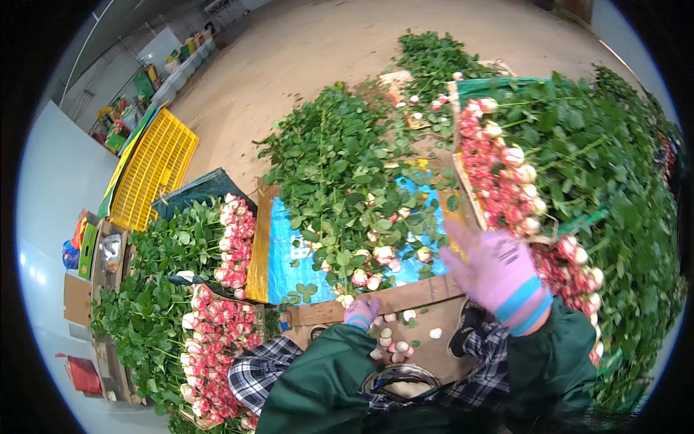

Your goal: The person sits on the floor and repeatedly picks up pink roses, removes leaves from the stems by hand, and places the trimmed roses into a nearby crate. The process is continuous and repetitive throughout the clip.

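In a purple glove with a blue cuff, my left hand is at the near wooden edge of the work table. Its fingers are curled at a pale rose and seem closed on it, though they are partly hidden. My right hand, gloved alike and a little blurred, hovers over the table's right side, fingers apart with nothing in them. Between and beyond the hands lies a loose heap of leafy rose stems, its pink-and-white blooms toward me, on a blue printed sheet.
Stacked red-and-white roses stand at my left, and a larger stack of roses at my right. The wooden edge board runs before me, with fallen petals below. A yellow plastic crate stands far left; cut greenery lies beyond.
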`<act>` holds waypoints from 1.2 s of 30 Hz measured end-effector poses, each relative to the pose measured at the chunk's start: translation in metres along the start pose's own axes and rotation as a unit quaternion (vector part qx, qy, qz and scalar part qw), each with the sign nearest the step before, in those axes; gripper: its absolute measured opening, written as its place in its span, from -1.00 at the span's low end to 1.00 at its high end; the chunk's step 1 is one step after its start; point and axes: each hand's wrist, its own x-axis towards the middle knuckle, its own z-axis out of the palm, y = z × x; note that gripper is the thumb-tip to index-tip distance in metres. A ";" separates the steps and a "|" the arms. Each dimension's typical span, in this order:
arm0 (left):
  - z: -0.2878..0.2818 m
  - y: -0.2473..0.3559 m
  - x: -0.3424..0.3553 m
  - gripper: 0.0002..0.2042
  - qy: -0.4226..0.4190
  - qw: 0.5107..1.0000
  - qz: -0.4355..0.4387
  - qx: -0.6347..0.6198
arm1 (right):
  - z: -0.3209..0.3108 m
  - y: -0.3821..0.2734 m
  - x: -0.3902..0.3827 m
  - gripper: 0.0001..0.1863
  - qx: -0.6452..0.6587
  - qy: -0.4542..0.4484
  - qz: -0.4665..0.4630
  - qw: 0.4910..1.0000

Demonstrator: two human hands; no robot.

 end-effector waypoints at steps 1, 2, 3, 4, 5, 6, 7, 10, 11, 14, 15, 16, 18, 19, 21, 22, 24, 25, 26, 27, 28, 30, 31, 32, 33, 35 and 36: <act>-0.004 -0.008 0.022 -0.51 0.059 0.998 -0.006 0.018 | 0.020 0.003 0.007 -0.67 0.025 -0.002 -0.033 0.999; -0.012 -0.022 0.040 -0.50 0.090 0.996 -0.005 -0.019 | 0.039 0.008 0.010 -0.67 0.051 -0.004 -0.065 0.997; -0.022 -0.038 0.057 -0.51 0.138 0.990 -0.010 -0.018 | 0.065 0.015 0.015 -0.66 0.031 -0.023 -0.080 0.996; -0.032 -0.041 0.075 -0.51 0.176 0.984 0.002 -0.022 | 0.058 0.014 0.020 -0.65 0.025 -0.116 -0.050 0.992; -0.039 -0.042 0.091 -0.50 0.203 0.979 0.002 0.002 | 0.062 0.018 0.023 -0.63 0.016 -0.129 -0.056 0.990; -0.047 -0.039 0.104 -0.49 0.232 0.972 0.003 0.026 | 0.066 0.025 0.026 -0.62 0.008 -0.139 -0.064 0.988; -0.054 -0.032 0.114 -0.49 0.234 0.971 -0.033 0.038 | 0.066 0.025 0.033 -0.60 0.001 -0.157 -0.057 0.986; -0.064 -0.045 0.162 -0.47 0.142 0.987 -0.077 0.028 | 0.071 0.024 0.053 -0.54 -0.017 -0.219 -0.051 0.974; -0.057 -0.056 0.174 -0.46 0.161 0.981 -0.089 0.064 | 0.076 0.025 0.057 -0.52 -0.024 -0.243 -0.061 0.968; -0.054 -0.050 0.198 -0.47 0.084 0.985 -0.081 0.128 | 0.091 0.031 0.067 -0.46 -0.043 -0.294 -0.057 0.953; -0.053 -0.044 0.205 -0.47 0.046 0.987 -0.070 0.134 | 0.094 0.031 0.071 -0.45 -0.040 -0.308 -0.048 0.949; -0.057 -0.041 0.209 -0.48 0.020 0.988 -0.063 0.141 | 0.094 0.031 0.076 -0.45 -0.036 -0.318 -0.044 0.947; -0.068 -0.038 0.218 -0.49 -0.029 0.986 -0.048 0.155 | 0.094 0.029 0.080 -0.46 -0.019 -0.317 -0.038 0.947; -0.082 -0.037 0.220 -0.49 -0.051 0.989 -0.036 0.137 | 0.094 0.030 0.082 -0.47 -0.012 -0.316 -0.035 0.948; -0.107 -0.068 0.261 -0.53 -0.091 0.957 0.065 0.268 | 0.089 0.014 0.091 -0.47 -0.002 -0.337 -0.045 0.940; -0.126 -0.041 0.250 -0.58 0.077 0.985 -0.146 0.046 | 0.091 0.019 0.093 -0.47 0.010 -0.349 -0.036 0.936; -0.125 -0.047 0.268 -0.56 0.209 0.975 -0.007 0.075 | 0.091 0.015 0.092 -0.47 -0.002 -0.358 -0.030 0.933; -0.120 -0.050 0.274 -0.55 0.200 0.972 -0.037 0.116 | 0.096 0.014 0.091 -0.47 0.004 -0.358 -0.031 0.933; -0.114 -0.052 0.280 -0.55 0.189 0.967 -0.065 0.157 | 0.099 0.014 0.091 -0.47 0.011 -0.357 -0.032 0.933; -0.108 -0.051 0.286 -0.54 0.152 0.961 -0.074 0.218 | 0.101 0.015 0.091 -0.47 0.016 -0.364 -0.033 0.931; -0.101 -0.052 0.287 -0.59 0.176 0.954 -0.077 0.230 | 0.103 0.015 0.092 -0.47 0.008 -0.365 -0.031 0.930; -0.099 -0.053 0.291 -0.65 0.181 0.957 -0.059 0.218 | 0.106 0.014 0.091 -0.47 0.000 -0.369 -0.031 0.929; -0.100 -0.057 0.291 -0.70 0.190 0.958 -0.053 0.207 | 0.109 0.017 0.090 -0.47 -0.003 -0.388 -0.021 0.921; -0.103 -0.061 0.290 -0.69 0.184 0.969 -0.061 0.152 | 0.112 0.019 0.090 -0.50 -0.005 -0.379 -0.029 0.925; -0.110 -0.039 0.287 -0.68 0.172 0.979 -0.051 0.098 | 0.109 0.021 0.083 -0.52 -0.010 -0.366 -0.019 0.930; -0.132 -0.047 0.276 -0.66 0.192 0.978 -0.076 0.013 | 0.110 0.022 0.083 -0.56 -0.011 -0.350 -0.038 0.936; -0.154 -0.073 0.264 -0.64 0.182 0.977 -0.110 0.023 | 0.117 0.022 0.086 -0.54 0.003 -0.351 -0.060 0.934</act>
